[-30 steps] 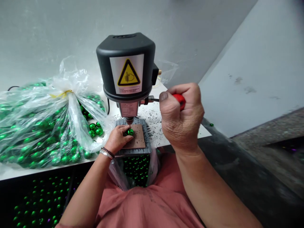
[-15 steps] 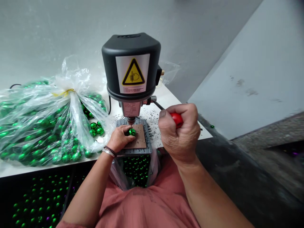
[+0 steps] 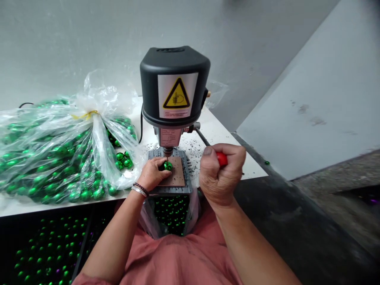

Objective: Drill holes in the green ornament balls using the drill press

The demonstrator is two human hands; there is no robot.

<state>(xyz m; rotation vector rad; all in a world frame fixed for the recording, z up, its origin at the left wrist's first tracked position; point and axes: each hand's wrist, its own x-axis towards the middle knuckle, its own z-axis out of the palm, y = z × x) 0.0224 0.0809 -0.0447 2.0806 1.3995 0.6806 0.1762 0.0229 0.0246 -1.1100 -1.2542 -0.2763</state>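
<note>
The right hand (image 3: 222, 176) is closed in a fist round the red knob (image 3: 222, 159) at the end of the lever (image 3: 203, 137). Compared with a second ago, hand and knob sit lower against the drill press (image 3: 175, 93), and the lever slopes more steeply down towards the person. In my judgement this means that feed pressure is being applied to the drill bit (image 3: 168, 159) — the bit's tip meets the top of the green ball (image 3: 168, 166), though whether it has broken through cannot be told. The left hand (image 3: 152, 173) is unchanged in its grip: thumb and fingers pinch the ball from the left side, keeping it on the brown board (image 3: 178, 176) directly under the bit. The fingers are noted as very near the bit; a slip there could injure. The board rests on the metal base (image 3: 187, 183), which stands on the white tabletop (image 3: 234, 152). Dark shavings (image 3: 194, 146) lie about the base. To the left — loose green balls (image 3: 127, 163) beside a tied plastic bag (image 3: 62, 150) full of others.
</note>
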